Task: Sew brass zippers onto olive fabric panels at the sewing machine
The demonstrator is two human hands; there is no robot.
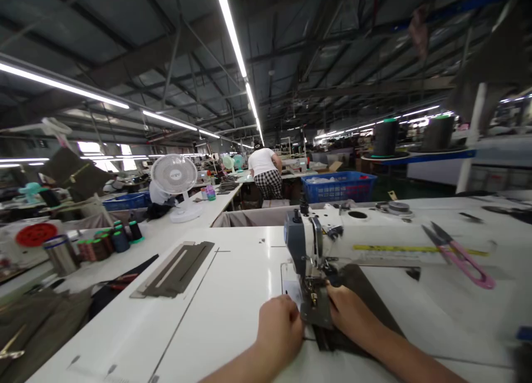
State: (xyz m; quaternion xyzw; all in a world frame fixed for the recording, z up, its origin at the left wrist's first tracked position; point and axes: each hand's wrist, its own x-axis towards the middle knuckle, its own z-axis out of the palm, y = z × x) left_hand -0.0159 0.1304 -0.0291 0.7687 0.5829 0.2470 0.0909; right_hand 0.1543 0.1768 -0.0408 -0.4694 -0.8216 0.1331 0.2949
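A sewing machine (296,241) with a grey-and-white head stands in front of me. Dark olive fabric (368,289) runs under and to the right of its needle area, with an edge hanging toward me. My left hand (280,327) is closed just left of the presser foot, at the near-left edge of a small dark piece (316,311); whatever its fingers grip is hidden. On the other side, my right hand (353,313) lies over the fabric, fingers curled on it close to the needle, fingertips partly behind the machine parts.
Strips of olive fabric (178,269) lie on the table to the left. Pink-handled scissors (461,258) and a yellow tape measure (386,249) lie right. Thread spools (120,239), a white fan (174,175) and a blue basket (338,188) stand farther off. A person (264,169) bends over a table ahead.
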